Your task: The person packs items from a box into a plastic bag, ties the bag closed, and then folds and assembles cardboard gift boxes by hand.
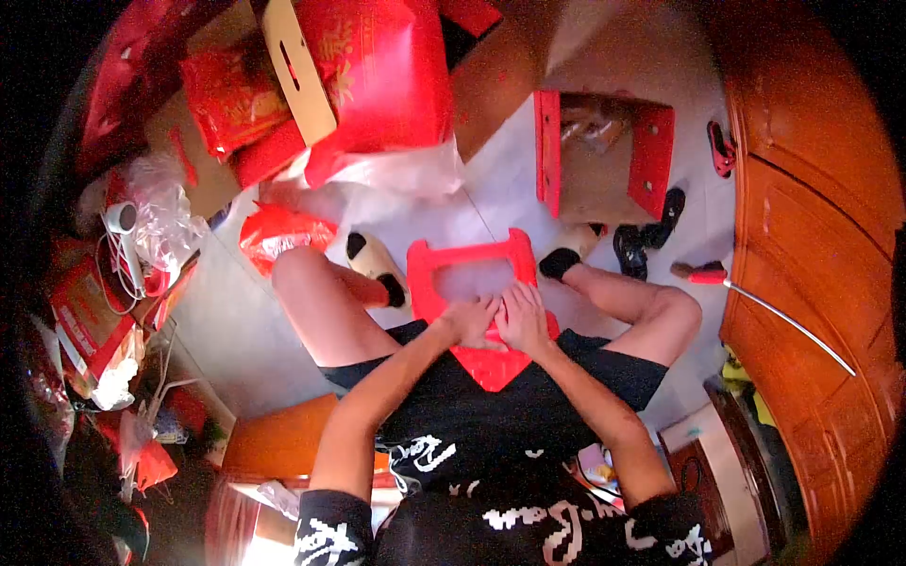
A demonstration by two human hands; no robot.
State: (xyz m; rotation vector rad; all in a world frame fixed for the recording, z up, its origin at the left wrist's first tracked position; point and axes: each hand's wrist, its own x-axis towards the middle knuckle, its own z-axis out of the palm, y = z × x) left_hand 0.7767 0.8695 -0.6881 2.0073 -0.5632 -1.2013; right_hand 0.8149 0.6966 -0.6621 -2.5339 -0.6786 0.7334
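A red plastic frame [422, 274] with a wide opening near its far end and a pointed near end lies between my knees, over my lap. My left hand [469, 321] is at the middle of the frame, its fingers bent toward the right and closed on the plastic. Right beside it, my right hand [522, 319] curls its fingers over the frame's right side, just below the opening. The two hands nearly touch. Whether a small part lies between the fingers cannot be made out.
A large red bag [387, 85] and an open cardboard flap [300, 71] are ahead on the left. An open red-sided box [651, 156], black shoes [630, 250] and a red-handled brush [706, 275] are on the right by wooden cabinets [812, 217]. A red plastic packet [283, 231] lies by my left foot.
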